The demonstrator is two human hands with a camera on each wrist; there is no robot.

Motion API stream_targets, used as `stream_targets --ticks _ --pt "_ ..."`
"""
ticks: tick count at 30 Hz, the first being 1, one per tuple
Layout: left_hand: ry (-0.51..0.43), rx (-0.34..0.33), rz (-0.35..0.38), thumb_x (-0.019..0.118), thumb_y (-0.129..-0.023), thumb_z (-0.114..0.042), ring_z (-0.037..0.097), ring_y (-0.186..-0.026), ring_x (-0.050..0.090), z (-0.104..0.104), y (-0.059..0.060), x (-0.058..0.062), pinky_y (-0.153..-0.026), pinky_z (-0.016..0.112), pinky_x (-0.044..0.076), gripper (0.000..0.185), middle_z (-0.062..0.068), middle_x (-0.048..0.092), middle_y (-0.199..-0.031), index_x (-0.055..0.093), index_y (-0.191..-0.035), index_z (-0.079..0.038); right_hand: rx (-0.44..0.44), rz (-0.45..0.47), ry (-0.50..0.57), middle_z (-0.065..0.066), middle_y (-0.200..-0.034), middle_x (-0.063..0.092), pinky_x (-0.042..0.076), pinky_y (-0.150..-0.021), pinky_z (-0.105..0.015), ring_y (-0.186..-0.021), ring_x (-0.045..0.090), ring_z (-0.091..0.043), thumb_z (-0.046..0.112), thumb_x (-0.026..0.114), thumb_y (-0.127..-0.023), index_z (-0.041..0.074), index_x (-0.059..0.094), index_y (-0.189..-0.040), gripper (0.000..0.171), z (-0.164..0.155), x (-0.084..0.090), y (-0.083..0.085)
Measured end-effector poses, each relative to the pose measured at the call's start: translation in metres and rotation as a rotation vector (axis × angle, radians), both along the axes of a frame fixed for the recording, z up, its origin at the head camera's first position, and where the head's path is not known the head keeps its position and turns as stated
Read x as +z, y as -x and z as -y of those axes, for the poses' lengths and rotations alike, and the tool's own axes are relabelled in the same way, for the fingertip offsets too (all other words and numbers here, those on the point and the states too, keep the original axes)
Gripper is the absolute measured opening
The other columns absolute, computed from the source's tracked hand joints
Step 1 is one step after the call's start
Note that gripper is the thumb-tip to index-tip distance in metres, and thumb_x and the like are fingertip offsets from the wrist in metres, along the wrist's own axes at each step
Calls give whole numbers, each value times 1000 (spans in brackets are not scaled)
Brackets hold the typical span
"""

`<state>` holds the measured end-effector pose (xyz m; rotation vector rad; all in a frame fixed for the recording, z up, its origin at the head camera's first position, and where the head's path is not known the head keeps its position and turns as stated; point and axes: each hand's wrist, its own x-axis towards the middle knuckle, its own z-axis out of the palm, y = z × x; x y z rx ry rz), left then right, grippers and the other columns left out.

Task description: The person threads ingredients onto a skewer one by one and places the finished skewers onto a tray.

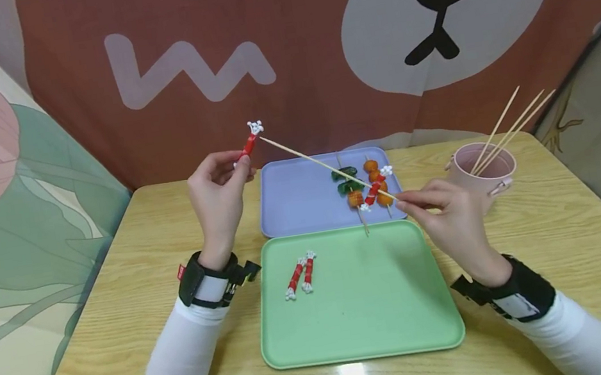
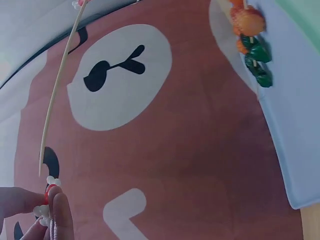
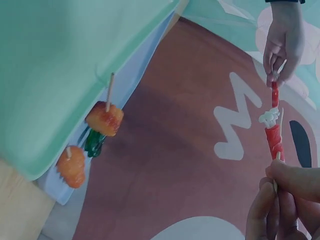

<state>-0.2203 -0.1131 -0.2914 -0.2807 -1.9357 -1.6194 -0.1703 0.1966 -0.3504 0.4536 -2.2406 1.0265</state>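
My left hand pinches a red stick-shaped food piece with knobbly white ends, held up above the trays. In my right hand, thumb and fingers grip a thin wooden skewer near its lower end. Threaded on that skewer, not far from the right fingers, is another red piece with white ends. The skewer's tip points up and left, right beside the piece in my left hand. Two similar red pieces lie side by side on the green tray.
Behind the green tray sits a blue-purple tray bearing skewers of orange balls and green pieces. At the right, a pink bucket holds several bare skewers. A printed cloth hangs behind the table.
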Motion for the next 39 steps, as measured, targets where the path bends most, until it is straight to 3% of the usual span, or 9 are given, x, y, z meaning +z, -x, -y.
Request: stream_targets --ticks 7,12,15,23,26,31,39 --pt "-95 -40 3 67 -87 -7 22 -69 69 -1 3 6 -68 28 58 22 25 67 -89 66 -101 10 44 -41 30 -6 -69 64 32 -47 -15 -60 48 -1 -2 79 -71 0 76 -88 17 10 3 1" --pt "-172 -49 -5 66 -87 -7 27 -69 67 -1 4 12 -69 28 58 22 16 68 -87 67 -101 9 34 -54 32 -6 -67 64 30 -47 -15 -58 46 -1 -3 80 -70 -1 76 -87 18 12 6 0" --pt "-201 -60 -13 67 -87 -7 30 -70 66 -2 4 16 -71 27 58 22 17 68 -89 67 -101 9 29 -52 31 -7 -67 64 30 -47 -15 -58 46 -1 -3 80 -70 -1 76 -87 18 11 7 0" --pt "-217 -71 -19 67 -86 -5 30 -70 65 -8 0 20 -71 30 58 21 16 68 -87 67 -101 9 20 -41 28 -7 -67 64 30 -47 -15 -57 46 -2 -2 79 -71 -1 76 -88 18 11 8 0" --pt "-219 -79 -28 67 -86 -4 29 -69 65 -9 1 19 -70 29 58 20 14 68 -86 66 -100 10 18 -39 28 -7 -67 64 31 -47 -14 -58 47 -1 -1 79 -71 -1 76 -88 18 11 8 0" --pt "-185 -84 -43 69 -85 -7 22 -69 67 -8 11 6 -70 27 58 20 14 68 -87 68 -100 6 16 -47 23 -6 -67 64 33 -48 -14 -60 48 -1 -1 80 -71 -1 76 -88 18 10 7 0" --pt "-139 -75 -86 71 -85 -14 29 -72 67 -11 16 -5 -71 28 58 20 12 70 -89 70 -98 0 20 -45 22 -5 -67 63 32 -47 -15 -59 47 -1 -2 79 -71 -1 76 -88 17 10 6 0"
